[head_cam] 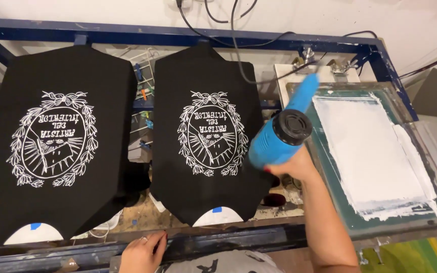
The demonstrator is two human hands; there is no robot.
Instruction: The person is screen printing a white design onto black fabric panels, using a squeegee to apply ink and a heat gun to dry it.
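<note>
- Right hand (pixel 290 164) is wrapped tight around the grip of the blue heat gun (pixel 281 132), low on the handle, with the black rear vent facing up at me and the nozzle end pointing down toward the shirt.
- Left hand (pixel 142 253) isn't holding anything; fingers are loosely curled and resting on the dark front rail (pixel 218 245) at the near edge.
- From what I see, I'd guess the gun is hard plastic, stiff, medium weight and a bit top-heavy, so the handle is the only sane place to grab. Its cord (pixel 236 45) trails up and back toward the wall.
- It hangs over the right edge of the middle black shirt (pixel 203 136), close above the fabric. I can't tell if it touches.
- That shirt is stretched flat on its platen, soft cloth, with a white oval leafy print (pixel 212 134) in the centre. I'd stay off the print.
- A second black shirt (pixel 51 146) with the same design sits on the left.
- Off to the right lies a screen frame (pixel 380 151) smeared with white ink.
</note>
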